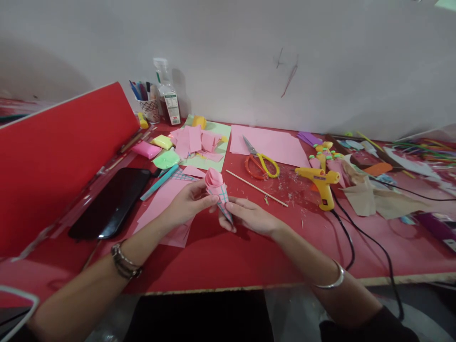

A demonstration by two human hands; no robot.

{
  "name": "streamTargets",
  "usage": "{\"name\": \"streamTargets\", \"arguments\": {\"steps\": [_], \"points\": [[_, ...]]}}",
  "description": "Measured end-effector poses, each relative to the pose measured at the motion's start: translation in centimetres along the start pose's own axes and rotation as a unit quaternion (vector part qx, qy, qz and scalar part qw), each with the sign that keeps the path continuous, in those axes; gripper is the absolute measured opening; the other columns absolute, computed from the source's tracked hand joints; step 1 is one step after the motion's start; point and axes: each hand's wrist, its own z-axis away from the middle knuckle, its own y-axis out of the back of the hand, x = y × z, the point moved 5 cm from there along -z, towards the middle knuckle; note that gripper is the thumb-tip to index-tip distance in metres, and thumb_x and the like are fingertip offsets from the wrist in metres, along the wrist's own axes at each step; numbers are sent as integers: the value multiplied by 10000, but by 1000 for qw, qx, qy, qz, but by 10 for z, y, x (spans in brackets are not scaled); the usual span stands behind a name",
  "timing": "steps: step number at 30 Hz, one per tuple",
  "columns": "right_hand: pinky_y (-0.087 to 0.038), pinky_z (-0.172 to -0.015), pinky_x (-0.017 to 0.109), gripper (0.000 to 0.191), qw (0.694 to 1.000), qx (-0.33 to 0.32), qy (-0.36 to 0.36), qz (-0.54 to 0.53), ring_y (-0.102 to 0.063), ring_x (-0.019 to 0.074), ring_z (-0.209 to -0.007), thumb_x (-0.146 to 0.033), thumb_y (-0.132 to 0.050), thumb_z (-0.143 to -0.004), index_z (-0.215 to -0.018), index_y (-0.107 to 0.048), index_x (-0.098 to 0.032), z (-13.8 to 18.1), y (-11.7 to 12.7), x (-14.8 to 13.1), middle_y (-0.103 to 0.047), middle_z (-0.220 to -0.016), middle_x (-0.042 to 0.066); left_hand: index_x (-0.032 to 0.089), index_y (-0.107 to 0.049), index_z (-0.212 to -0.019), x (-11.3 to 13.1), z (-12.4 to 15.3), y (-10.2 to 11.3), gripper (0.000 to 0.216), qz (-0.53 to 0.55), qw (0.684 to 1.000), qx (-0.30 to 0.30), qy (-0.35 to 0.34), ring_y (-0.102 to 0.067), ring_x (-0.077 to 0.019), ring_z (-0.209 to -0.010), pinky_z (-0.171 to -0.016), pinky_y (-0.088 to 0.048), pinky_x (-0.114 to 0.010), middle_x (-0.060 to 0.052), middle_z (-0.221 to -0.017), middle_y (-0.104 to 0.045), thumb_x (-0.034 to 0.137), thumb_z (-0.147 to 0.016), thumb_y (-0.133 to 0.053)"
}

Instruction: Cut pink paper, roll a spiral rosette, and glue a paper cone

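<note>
Between my two hands, above the red table, is a pink paper flower (214,179) wrapped in a narrow cone of pink paper with blue grid lines. My left hand (195,199) pinches the cone near its top from the left side. Lower down, my right hand (245,214) grips it from the right, thumb on the front and fingers behind the pointed end. Pink paper sheets (160,204) lie beneath my left forearm. A thin wooden stick (256,188) rests just beyond my right hand, and scissors (261,161) with red and yellow handles lie behind it.
A yellow glue gun (320,183) with a black cable lies to the right. A black phone (112,202) and a red panel (64,161) are at left. Behind stand a pen cup (148,110) and a bottle (170,99); pink scraps (194,140) lie nearby.
</note>
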Motion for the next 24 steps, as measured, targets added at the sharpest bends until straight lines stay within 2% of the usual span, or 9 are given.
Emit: {"name": "streamTargets", "arguments": {"steps": [5, 7, 10, 12, 15, 18, 21, 24], "points": [[-401, -594, 220, 271, 994, 68, 12, 88, -471, 65, -582, -400, -415, -813, -828, -492, -141, -3, 6, -3, -490, -648, -20, 157, -530, -704, -2, -1, 0, 111, -4, 1000, 16, 1, -513, -89, -558, -569, -440, -223, 36, -583, -544, 253, -670, -574], [-409, -634, 234, 242, 988, 94, 22, 117, -485, 75, -620, -376, -434, -806, -799, -488, -140, -4, 7, -4, -507, -670, -9, 155, -513, -740, -2, -1, -4, 136, 9, 1000, -4, 13, -534, -97, -557, -565, -449, -233, 27, -605, -560, 253, -668, -575], [-416, -690, 259, 228, 986, 85, 18, 140, -512, 91, -672, -342, -406, -823, -797, -500, -136, -4, 5, -3, -534, -704, 9, 155, -482, -796, -4, 1, -11, 186, 26, 997, -53, 46, -520, -99, -472, -487, -441, -235, 44, -542, -520, 266, -675, -568], [-419, -726, 272, 214, 986, 69, 12, 149, -528, 103, -721, -319, -400, -825, -790, -511, -139, -4, 1, -2, -552, -740, 19, 155, -477, -772, -3, 2, -13, 187, 10, 997, -54, 49, -489, -88, -453, -445, -418, -223, 45, -562, -493, 274, -664, -573], [-427, -752, 288, 140, 982, 86, 7, 165, -537, 123, -805, -259, -454, -788, -842, -515, -144, -4, 1, -1, -569, -851, 40, 156, -477, -664, 5, 2, -7, 134, -76, 997, 2, -17, -467, -85, -547, -494, -406, -214, 25, -641, -463, 244, -644, -576], [-437, -749, 297, 164, 973, 138, 9, 187, -537, 131, -833, -208, -499, -743, -896, -509, -149, -3, 7, -2, -564, -915, 52, 160, -459, -579, 18, 4, -4, 136, -166, 979, 50, -112, -463, -98, -634, -588, -407, -225, 15, -662, -451, 195, -645, -572], [-437, -748, 299, 166, 966, 180, 30, 183, -537, 129, -836, -192, -498, -732, -895, -510, -162, -3, 14, -4, -563, -906, 43, 161, -458, -558, 24, 6, -8, 152, -231, 959, 30, -161, -464, -93, -607, -585, -399, -222, 16, -634, -475, 168, -659, -571], [-438, -715, 286, 185, 958, 217, 66, 177, -525, 125, -824, -176, -480, -728, -911, -499, -175, -1, 18, -7, -544, -868, 29, 160, -456, -558, 23, 7, -13, 154, -260, 951, -1, -165, -436, -75, -533, -521, -377, -196, 30, -578, -475, 154, -681, -548]]}}
